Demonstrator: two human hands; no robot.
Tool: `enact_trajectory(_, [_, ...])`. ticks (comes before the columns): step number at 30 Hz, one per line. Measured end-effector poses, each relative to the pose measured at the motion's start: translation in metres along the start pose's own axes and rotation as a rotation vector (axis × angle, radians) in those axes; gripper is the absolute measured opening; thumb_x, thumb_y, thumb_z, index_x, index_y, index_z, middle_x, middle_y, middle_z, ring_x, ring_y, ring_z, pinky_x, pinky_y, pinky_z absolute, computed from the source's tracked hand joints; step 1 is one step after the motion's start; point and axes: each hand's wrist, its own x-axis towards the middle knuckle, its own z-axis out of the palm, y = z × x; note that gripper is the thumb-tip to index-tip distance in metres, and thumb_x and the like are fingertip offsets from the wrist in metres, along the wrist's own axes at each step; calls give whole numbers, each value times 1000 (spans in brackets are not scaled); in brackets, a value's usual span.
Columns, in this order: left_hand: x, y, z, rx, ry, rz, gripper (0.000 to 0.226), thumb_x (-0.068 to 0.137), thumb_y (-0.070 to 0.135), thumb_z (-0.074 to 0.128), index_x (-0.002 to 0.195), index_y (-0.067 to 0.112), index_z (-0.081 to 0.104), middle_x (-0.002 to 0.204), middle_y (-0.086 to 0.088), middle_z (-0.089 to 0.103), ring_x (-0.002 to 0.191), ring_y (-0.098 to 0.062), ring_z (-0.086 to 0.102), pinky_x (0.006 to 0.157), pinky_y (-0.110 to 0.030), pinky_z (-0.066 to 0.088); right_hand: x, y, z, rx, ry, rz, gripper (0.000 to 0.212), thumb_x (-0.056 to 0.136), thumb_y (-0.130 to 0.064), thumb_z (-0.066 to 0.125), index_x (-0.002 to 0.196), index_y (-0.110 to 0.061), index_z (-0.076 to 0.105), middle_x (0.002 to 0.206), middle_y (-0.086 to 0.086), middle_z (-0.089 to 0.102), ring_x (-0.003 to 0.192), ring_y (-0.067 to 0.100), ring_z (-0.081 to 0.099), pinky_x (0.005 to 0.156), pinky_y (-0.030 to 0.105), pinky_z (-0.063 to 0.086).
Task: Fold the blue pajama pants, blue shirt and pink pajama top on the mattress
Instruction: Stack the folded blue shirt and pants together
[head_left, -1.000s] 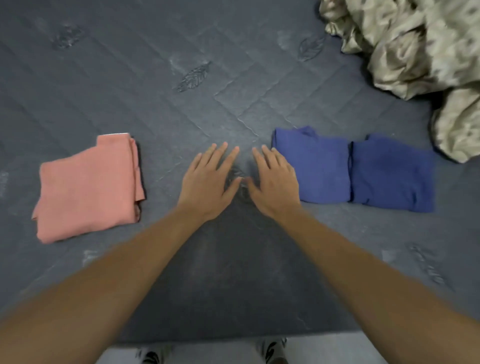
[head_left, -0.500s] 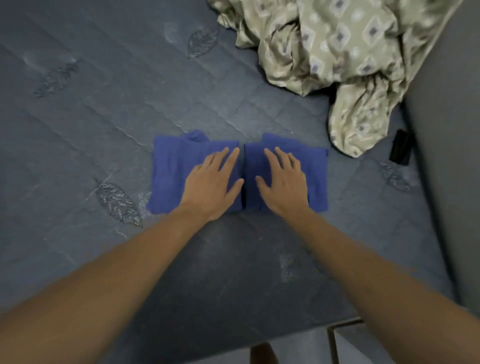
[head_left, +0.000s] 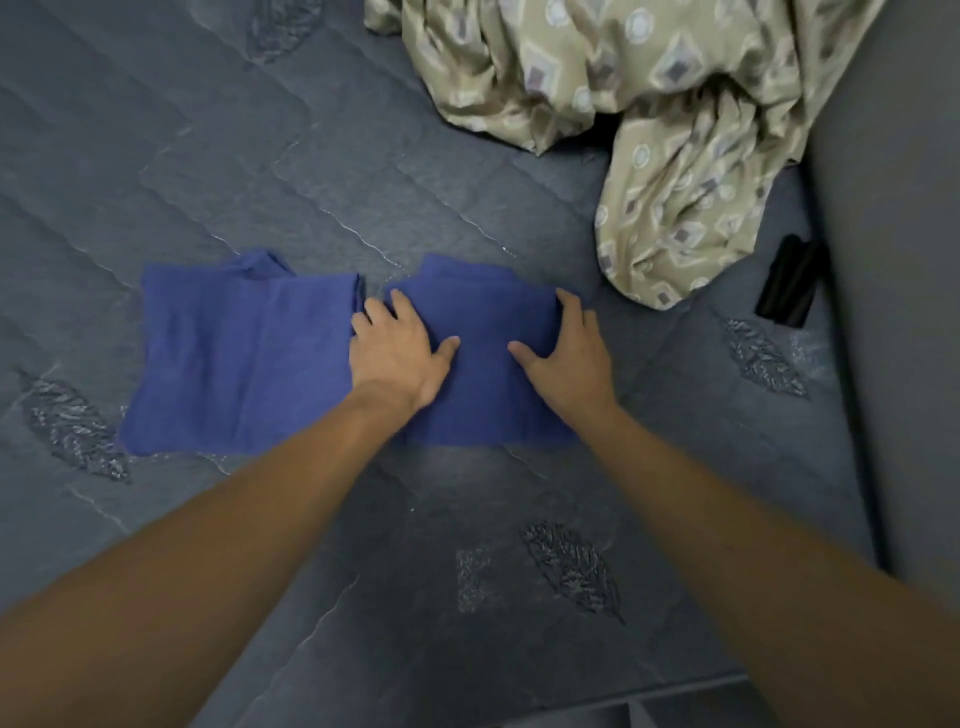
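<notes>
Blue folded garment, hands flanking it

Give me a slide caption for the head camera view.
Both hands, left and right, rest on the right-hand folded blue garment on the mattress.

A bedroom in a home, judging by the bare grey quilted mattress stitched with leaf motifs, a crumpled beige patterned bedsheet heaped at its far corner, and two folded blue garments laid side by side on top.
</notes>
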Motion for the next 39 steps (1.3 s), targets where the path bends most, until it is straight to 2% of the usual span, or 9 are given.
enact_trajectory(3, [-2, 5, 4, -165, -8, 87, 57, 96, 48, 57, 128, 5, 39, 130, -22, 50, 112, -44, 54, 89, -49, 45, -1, -1, 2, 57, -4, -46, 86, 84, -45, 77, 152, -25, 29, 150, 4, 41, 132, 30, 51, 106, 48, 43])
enact_trajectory(6, [-12, 5, 7, -303, 4, 183, 35, 100, 34, 54, 125, 15, 37, 126, -15, 50, 97, -47, 60, 76, -50, 49, -5, 0, 3, 153, -4, -54, 78, 86, -36, 77, 150, -25, 34, 150, 1, 43, 132, 26, 50, 106, 45, 43])
enact_trajectory(9, [-16, -2, 3, -443, 32, 189, 32, 101, 31, 53, 128, 20, 39, 128, -10, 55, 104, -43, 60, 83, -54, 49, -11, -3, 0, 188, 49, -94, 70, 89, -28, 75, 148, -23, 38, 144, -1, 46, 128, 22, 52, 103, 37, 43])
enact_trajectory(13, [-20, -22, -23, -564, 116, 221, 43, 99, 31, 58, 137, 19, 41, 134, -1, 59, 116, -30, 58, 89, -45, 47, -24, -29, -10, 217, 127, -204, 63, 91, -21, 70, 147, -22, 41, 143, -2, 47, 127, 12, 49, 99, 22, 37])
enact_trajectory(18, [-24, -71, -73, -556, 192, 270, 40, 98, 39, 55, 133, 25, 42, 130, 5, 58, 108, -26, 59, 85, -48, 49, -47, -90, -7, 244, 150, -301, 60, 93, -19, 68, 147, -22, 42, 140, -4, 48, 110, -10, 41, 84, -4, 32])
enact_trajectory(25, [-19, -176, -111, -491, 276, 261, 44, 99, 38, 56, 135, 19, 42, 136, -1, 56, 119, -31, 56, 93, -50, 47, -65, -179, 49, 242, 81, -320, 60, 96, -28, 67, 149, -25, 39, 144, -3, 44, 121, 14, 53, 93, 23, 40])
enact_trajectory(30, [-7, -241, -89, -428, 205, 88, 52, 97, 43, 58, 139, 21, 38, 140, -7, 51, 119, -40, 56, 93, -53, 48, -69, -197, 117, 109, 24, -233, 69, 93, -33, 69, 152, -26, 33, 150, 1, 39, 118, 31, 60, 93, 45, 52])
enact_trajectory(34, [-9, -268, -63, -387, 76, -161, 72, 88, 62, 62, 137, 14, 40, 140, -11, 44, 125, -38, 52, 96, -55, 48, -72, -178, 141, -66, 38, -14, 94, 84, -49, 76, 156, -23, 23, 147, 10, 37, 128, 36, 47, 95, 49, 47])
enact_trajectory(39, [-7, -276, -47, -788, -77, -371, 84, 80, 70, 68, 133, 9, 44, 136, -9, 49, 122, -34, 55, 103, -48, 46, -65, -178, 148, 291, -60, 163, 91, 74, -56, 83, 142, -18, 36, 140, 7, 54, 127, 32, 56, 101, 47, 50])
